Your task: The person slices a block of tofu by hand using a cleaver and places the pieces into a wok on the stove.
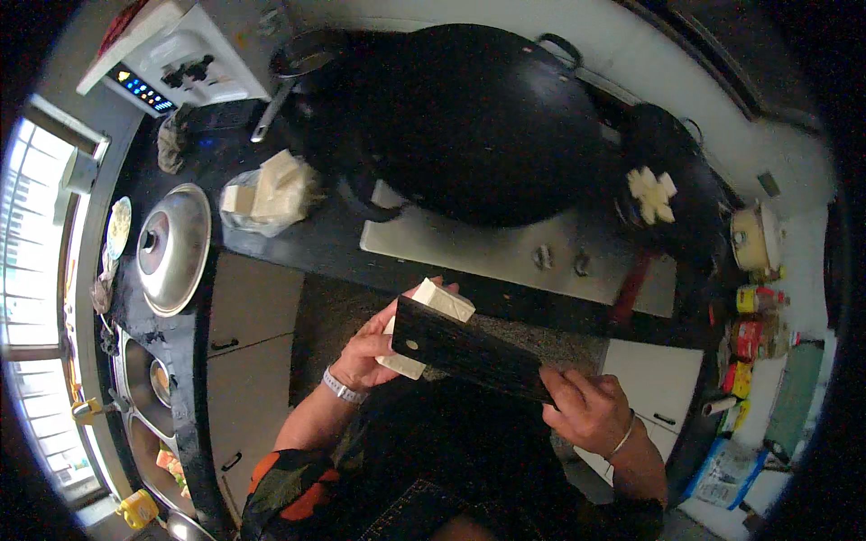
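My left hand (372,351) holds a block of tofu (404,362) in front of my body. My right hand (587,409) grips the handle end of a dark cleaver (473,351), whose broad blade crosses the tofu. Part of the block shows on either side of the blade. More pale blocks lie in a clear plastic bag (270,199) on the counter. Several pale pieces (653,194) sit in a smaller dark wok at the right.
A large black wok (480,128) stands on the steel cooktop (473,253) ahead. At the left are a domed metal lid (177,249) and a sink (145,379). Jars and packets (758,338) line the right side. A long-handled pan (308,61) sits at the back.
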`<control>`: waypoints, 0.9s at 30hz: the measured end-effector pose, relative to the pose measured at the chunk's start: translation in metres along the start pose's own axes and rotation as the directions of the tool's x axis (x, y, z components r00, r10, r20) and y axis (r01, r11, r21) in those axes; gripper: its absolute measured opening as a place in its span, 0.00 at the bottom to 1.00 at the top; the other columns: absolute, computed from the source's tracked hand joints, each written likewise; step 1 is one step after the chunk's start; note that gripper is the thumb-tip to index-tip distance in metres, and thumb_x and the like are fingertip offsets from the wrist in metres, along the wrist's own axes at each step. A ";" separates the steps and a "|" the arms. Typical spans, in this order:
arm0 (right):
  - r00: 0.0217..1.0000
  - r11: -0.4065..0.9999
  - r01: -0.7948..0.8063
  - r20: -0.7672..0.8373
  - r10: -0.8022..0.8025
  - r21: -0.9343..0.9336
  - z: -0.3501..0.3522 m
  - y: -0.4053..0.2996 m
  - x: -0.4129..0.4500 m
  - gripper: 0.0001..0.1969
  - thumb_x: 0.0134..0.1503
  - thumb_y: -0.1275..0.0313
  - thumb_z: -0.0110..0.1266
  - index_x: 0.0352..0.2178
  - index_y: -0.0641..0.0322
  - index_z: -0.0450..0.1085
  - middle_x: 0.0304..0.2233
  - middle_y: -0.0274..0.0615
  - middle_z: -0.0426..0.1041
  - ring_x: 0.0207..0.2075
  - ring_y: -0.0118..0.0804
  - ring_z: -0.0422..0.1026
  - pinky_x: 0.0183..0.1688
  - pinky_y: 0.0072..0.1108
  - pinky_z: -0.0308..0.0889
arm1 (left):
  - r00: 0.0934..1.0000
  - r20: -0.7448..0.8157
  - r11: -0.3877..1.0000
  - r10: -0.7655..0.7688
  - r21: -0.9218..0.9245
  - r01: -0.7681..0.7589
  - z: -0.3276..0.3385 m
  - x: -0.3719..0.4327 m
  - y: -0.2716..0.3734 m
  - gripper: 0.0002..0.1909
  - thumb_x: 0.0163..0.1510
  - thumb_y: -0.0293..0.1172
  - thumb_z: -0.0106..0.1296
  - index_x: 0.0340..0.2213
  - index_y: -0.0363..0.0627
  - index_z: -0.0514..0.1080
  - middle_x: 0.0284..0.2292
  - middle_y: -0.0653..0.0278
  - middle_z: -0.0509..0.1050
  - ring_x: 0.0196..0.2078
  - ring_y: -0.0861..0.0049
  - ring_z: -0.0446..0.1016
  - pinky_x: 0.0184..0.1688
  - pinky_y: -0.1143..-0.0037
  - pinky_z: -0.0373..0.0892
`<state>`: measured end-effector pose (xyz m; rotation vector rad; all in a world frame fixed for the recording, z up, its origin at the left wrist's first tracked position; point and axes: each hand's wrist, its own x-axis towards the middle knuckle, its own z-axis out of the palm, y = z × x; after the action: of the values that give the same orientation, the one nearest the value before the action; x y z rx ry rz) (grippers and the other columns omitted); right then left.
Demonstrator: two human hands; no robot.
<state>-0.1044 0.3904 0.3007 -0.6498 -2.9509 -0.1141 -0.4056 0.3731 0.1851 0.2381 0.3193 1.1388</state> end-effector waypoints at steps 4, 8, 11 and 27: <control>0.996 0.997 -0.073 -0.047 0.073 0.014 -0.014 0.010 -0.073 0.06 0.40 0.66 0.56 0.18 0.55 0.70 0.41 0.36 0.74 0.34 0.31 0.72 0.23 0.24 0.62 | 0.997 0.051 0.997 -0.066 0.043 0.064 0.028 0.023 -0.062 0.53 0.40 0.31 0.59 0.63 0.43 0.42 0.64 0.51 0.46 0.63 0.58 0.54 0.61 0.60 0.58; 0.993 0.993 -0.113 0.038 0.112 0.039 -0.025 0.015 -0.135 0.06 0.40 0.69 0.58 0.22 0.56 0.70 0.40 0.42 0.74 0.34 0.33 0.73 0.20 0.22 0.63 | 0.989 0.085 0.988 -0.123 0.102 0.114 0.055 0.042 -0.112 0.52 0.41 0.30 0.58 0.63 0.43 0.42 0.64 0.53 0.47 0.64 0.59 0.53 0.62 0.60 0.56; 0.983 0.983 -0.165 0.097 0.157 0.083 -0.034 0.017 -0.165 0.07 0.39 0.72 0.59 0.23 0.57 0.70 0.40 0.48 0.73 0.35 0.37 0.73 0.20 0.23 0.63 | 0.982 0.069 0.977 -0.176 0.136 0.165 0.071 0.055 -0.136 0.51 0.42 0.30 0.58 0.63 0.43 0.43 0.64 0.54 0.48 0.63 0.60 0.55 0.61 0.63 0.58; 0.937 0.955 -0.297 0.196 0.288 0.015 -0.057 0.057 -0.211 0.07 0.44 0.73 0.58 0.28 0.61 0.71 0.36 0.45 0.71 0.33 0.37 0.73 0.22 0.27 0.66 | 0.949 0.145 0.939 -0.281 0.245 0.240 0.128 0.126 -0.160 0.50 0.41 0.31 0.59 0.62 0.41 0.46 0.62 0.52 0.51 0.61 0.62 0.58 0.60 0.66 0.59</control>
<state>0.1156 0.3495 0.3325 -1.1442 -2.9797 0.0445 -0.1745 0.4217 0.2332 0.4804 0.3104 0.8106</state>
